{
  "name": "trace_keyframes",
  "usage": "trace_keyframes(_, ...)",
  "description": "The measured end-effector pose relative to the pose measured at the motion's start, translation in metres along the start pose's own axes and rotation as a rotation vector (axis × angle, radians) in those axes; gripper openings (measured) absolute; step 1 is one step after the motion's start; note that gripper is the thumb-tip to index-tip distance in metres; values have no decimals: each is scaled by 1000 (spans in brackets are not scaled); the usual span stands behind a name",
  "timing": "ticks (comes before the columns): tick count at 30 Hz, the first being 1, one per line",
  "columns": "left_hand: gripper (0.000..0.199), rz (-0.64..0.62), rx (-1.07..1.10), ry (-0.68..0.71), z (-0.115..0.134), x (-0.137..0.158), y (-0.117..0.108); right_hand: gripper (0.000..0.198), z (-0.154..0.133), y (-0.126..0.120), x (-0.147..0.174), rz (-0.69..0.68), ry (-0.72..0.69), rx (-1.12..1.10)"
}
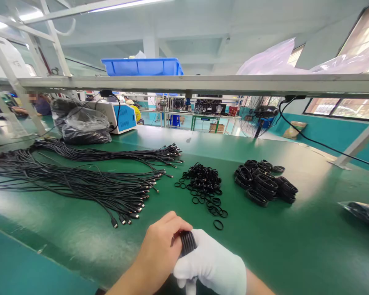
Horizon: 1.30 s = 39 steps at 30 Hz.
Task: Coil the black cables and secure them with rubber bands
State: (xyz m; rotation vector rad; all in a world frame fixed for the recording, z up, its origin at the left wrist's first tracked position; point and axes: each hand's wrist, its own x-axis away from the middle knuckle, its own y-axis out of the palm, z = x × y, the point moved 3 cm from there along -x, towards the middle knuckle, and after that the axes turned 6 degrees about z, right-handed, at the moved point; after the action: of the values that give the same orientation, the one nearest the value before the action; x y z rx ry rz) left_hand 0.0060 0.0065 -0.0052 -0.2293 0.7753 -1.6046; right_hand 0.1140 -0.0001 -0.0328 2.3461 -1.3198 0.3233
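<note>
A coiled black cable is gripped between my two hands near the table's front edge. My left hand, bare, has its fingers closed around the coil's left side. On the other side my right hand, in a white glove, is wrapped round the same coil, thumb in front. The coil's lower part is hidden by the hands. Just beyond them lies a heap of small black rings, with one loose ring closest to my right hand. Long black cables with metal plugs stretch out in two bundles on the left.
Several coiled cables are piled at the right of the green table. A plastic bag lies at the far right edge. Behind the cables stand a bagged bundle and a blue-white machine. A shelf crosses overhead.
</note>
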Motion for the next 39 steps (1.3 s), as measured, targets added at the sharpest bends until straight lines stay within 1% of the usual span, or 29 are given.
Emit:
trace_keyframes(2,32,12,53,-32,0,-3,-2,9,-2,-3,1,-18,-24,-38)
trace_keyframes(4,25,11,74,-72,-2,-5,-4,9,-3,-5,2,-33,-31,-20)
trace_keyframes(6,17,6,41,-83,-4,-4,-3,9,-3,-6,2,-40,-26,16)
trace_keyframes(10,18,17,-91,-30,-3,2,-1,11,-5,-5,2,-40,-34,20)
trace_keyframes(12,19,16,-126,-28,-2,1,-5,11,-6,-6,3,-28,-29,26)
trace_keyframes(13,19,-16,-109,-42,-2,-2,-8,12,-6,-7,3,-12,-18,31)
trace_keyframes(14,19,-81,-61,-66,-3,-6,-12,14,-6,-8,4,1,-1,36)
trace_keyframes(15,19,-177,13,-99,-5,-12,-15,18,-5,-10,5,8,12,37)
trace_keyframes(17,19,-357,150,-167,-12,-29,-18,29,-4,-11,8,-27,18,45)
trace_keyframes(18,19,-399,182,-190,-17,-39,-17,34,-4,-11,9,-60,8,50)
trace_keyframes(19,18,-393,179,-202,-23,-51,-14,37,-4,-11,10,-91,-9,58)
trace_keyframes(21,15,-305,115,-191,-34,-73,1,37,-5,-11,10,-122,-44,76)
trace_keyframes(23,10,-236,57,-166,-43,-88,27,33,-5,-11,9,-120,-70,81)
trace_keyframes(26,9,-170,5,-150,-50,-96,62,34,-5,-11,8,-111,-113,68)
trace_keyframes(28,7,-149,11,-169,-52,-94,71,38,-5,-12,10,-119,-131,48)
trace_keyframes(30,13,-141,62,-214,-52,-90,66,42,-7,-12,12,-124,-122,-24)
trace_keyframes(31,16,-141,104,-244,-52,-87,60,42,-8,-13,12,-85,-117,-58)
trace_keyframes(32,19,-144,159,-278,-50,-83,52,40,-11,-16,11,-2,-123,-83)
trace_keyframes(33,20,-153,226,-312,-48,-78,43,38,-15,-20,11,123,-146,-98)
trace_keyframes(34,21,-169,302,-345,-45,-71,35,35,-19,-24,10,278,-185,-103)
trace_keyframes(35,22,-190,383,-376,-41,-63,29,32,-22,-29,10,436,-235,-98)
trace_keyframes(36,22,-210,463,-404,-37,-55,24,29,-25,-33,9,561,-285,-95)
trace_keyframes(37,23,-228,539,-429,-33,-46,22,26,-26,-35,8,637,-326,-94)
trace_keyframes(39,25,-246,661,-468,-26,-31,23,23,-23,-35,3,688,-370,-54)
